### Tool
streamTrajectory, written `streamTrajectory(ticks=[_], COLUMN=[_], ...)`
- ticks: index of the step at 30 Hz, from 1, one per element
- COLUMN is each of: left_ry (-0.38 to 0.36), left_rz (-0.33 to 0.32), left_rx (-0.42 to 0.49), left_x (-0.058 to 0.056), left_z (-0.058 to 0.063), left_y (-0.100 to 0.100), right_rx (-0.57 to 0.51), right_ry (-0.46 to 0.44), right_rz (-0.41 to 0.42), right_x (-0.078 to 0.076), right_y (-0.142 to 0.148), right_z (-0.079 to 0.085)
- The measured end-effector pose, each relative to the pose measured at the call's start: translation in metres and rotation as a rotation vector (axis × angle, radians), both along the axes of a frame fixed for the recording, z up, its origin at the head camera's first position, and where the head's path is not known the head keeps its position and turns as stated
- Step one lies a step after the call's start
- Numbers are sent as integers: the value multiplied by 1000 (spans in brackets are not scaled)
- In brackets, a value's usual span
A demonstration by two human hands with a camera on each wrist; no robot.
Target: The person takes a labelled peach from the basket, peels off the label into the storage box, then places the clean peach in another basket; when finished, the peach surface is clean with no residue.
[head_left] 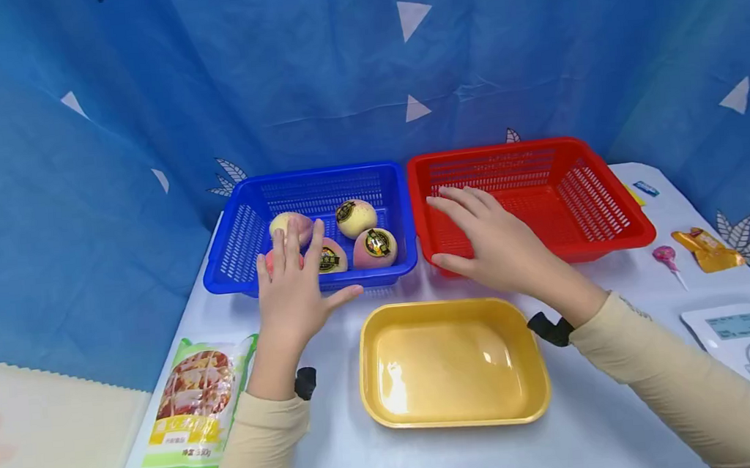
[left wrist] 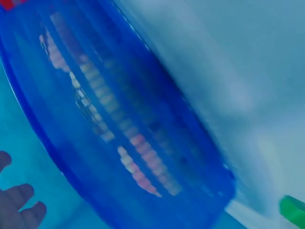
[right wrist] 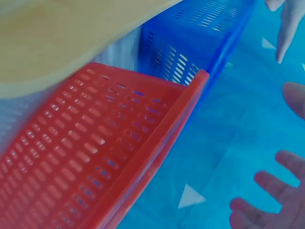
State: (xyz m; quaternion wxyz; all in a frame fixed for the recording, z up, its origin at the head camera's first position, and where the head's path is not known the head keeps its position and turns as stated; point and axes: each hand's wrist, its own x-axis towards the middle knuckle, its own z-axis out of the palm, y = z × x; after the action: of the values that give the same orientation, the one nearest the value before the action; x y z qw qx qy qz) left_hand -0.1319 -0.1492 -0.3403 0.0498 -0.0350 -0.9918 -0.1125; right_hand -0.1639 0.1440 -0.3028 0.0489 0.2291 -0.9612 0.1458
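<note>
Spread fingers of my left hand (head_left: 292,292) hover over the front rim of the blue basket (head_left: 219,275). Inside that basket lie several round peach-like fruits, yellow and pink, some with dark labels; one labelled peach (head_left: 374,247) sits at the right, and my left fingers partly hide others. My right hand (head_left: 498,243), fingers extended and slightly bent, is above the left part of the red basket (head_left: 614,244) and holds nothing. In the right wrist view its fingers (right wrist: 276,186) appear beside the red basket's rim. A gold tray (head_left: 451,360) stands in front of both baskets.
At the left lies a green and white food bag (head_left: 194,417). On the right side are a pink lollipop (head_left: 665,255), an orange wrapped packet (head_left: 707,249), a small blue packet (head_left: 645,188) and a white scale with a display (head_left: 746,326). A blue curtain (head_left: 309,70) hangs behind the baskets.
</note>
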Motion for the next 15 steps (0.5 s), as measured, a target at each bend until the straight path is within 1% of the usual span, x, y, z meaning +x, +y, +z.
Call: streamTrajectory(ticks=[3,5,9,15], left_ry=[-30,-48,-78,-120], left_rz=[55,90,144,220], left_rx=[23,28,51,88], left_x=[0,0,1,0], left_z=[1,2,3,3], left_y=[-17,-28,-51,-82], right_rx=[18,15,28,49], right_ry=[-56,-113,-209,-246], right_rz=[44,70,111,191], right_x=[-9,-16,-30,-54], right_y=[-11,-19,-34,-56], right_z=[1,1,-2,-11])
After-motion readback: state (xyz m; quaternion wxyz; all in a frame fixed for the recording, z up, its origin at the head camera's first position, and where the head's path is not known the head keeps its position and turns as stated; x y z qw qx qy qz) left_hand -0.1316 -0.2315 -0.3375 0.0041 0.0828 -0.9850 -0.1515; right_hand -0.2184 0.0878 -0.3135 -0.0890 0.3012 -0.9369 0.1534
